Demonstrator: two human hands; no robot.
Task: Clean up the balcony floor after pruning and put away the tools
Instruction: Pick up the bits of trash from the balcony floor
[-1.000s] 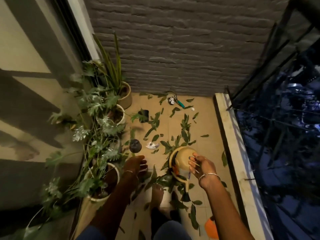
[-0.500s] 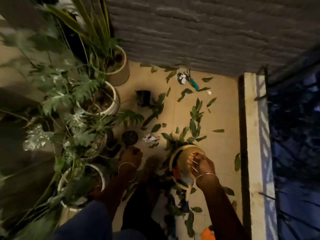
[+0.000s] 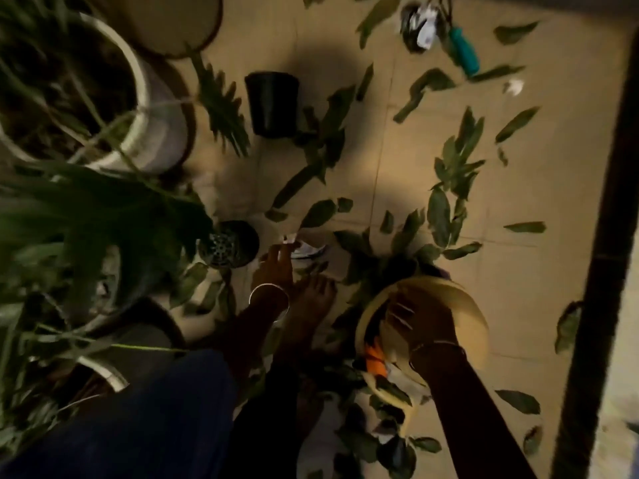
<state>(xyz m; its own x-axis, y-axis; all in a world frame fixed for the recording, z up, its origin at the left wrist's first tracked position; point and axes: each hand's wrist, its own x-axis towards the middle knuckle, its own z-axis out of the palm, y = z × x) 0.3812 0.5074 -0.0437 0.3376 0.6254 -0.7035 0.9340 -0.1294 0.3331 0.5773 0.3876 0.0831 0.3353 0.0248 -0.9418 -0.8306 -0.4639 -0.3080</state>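
left hand (image 3: pixel 276 271): straight fingers touch white scrap (image 3: pixel 307 251) | right hand (image 3: pixel 427 323): grips yellow bowl (image 3: pixel 461 305) | leaves (image 3: pixel 438 212) around both

Occlusion and blur log, head view.
Whole frame motion-smeared. Teal-handled tool (image 3: pixel 464 51) runs off the top edge, working end unseen. Right hand (image 3: pixel 425 321) curls over the yellow container (image 3: pixel 461 305), hiding its near rim; orange item (image 3: pixel 375 361) inside unidentifiable. Left hand (image 3: pixel 276 269) meets a white scrap (image 3: pixel 306 250), grip unresolved. Potted plants (image 3: pixel 152 126) cropped at left.
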